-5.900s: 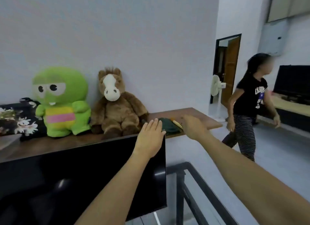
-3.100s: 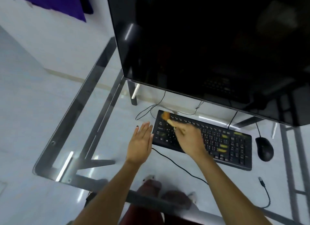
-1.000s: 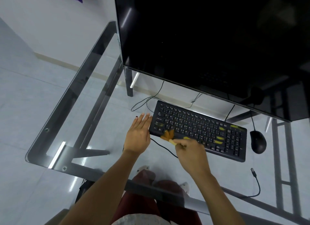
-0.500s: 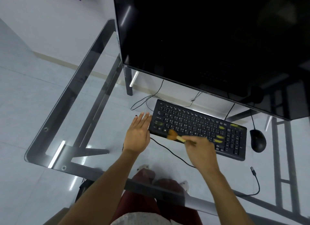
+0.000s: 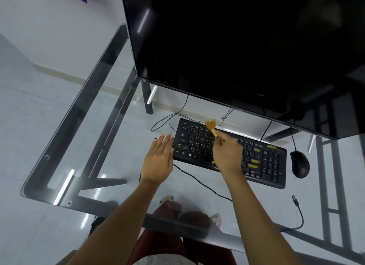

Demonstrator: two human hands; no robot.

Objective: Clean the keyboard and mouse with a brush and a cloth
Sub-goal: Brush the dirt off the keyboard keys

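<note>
A black keyboard (image 5: 262,162) with yellow smears lies on the glass desk (image 5: 83,110). My right hand (image 5: 227,154) is over the keyboard's middle, holding a small brush (image 5: 211,127) whose orange bristles touch the keyboard's top row near its far left. My left hand (image 5: 159,160) lies flat with fingers apart against the keyboard's left edge. A black mouse (image 5: 299,164) sits to the right of the keyboard. No cloth is in view.
A large dark monitor (image 5: 237,47) hangs over the back of the desk, just beyond the keyboard. Thin cables (image 5: 197,180) run across the glass, one ending in a loose plug (image 5: 294,198) at the right. My knees show beneath the glass.
My right hand has swept the brush from the keyboard's near edge up to its far top row. My left hand has stayed at the keyboard's left edge.
</note>
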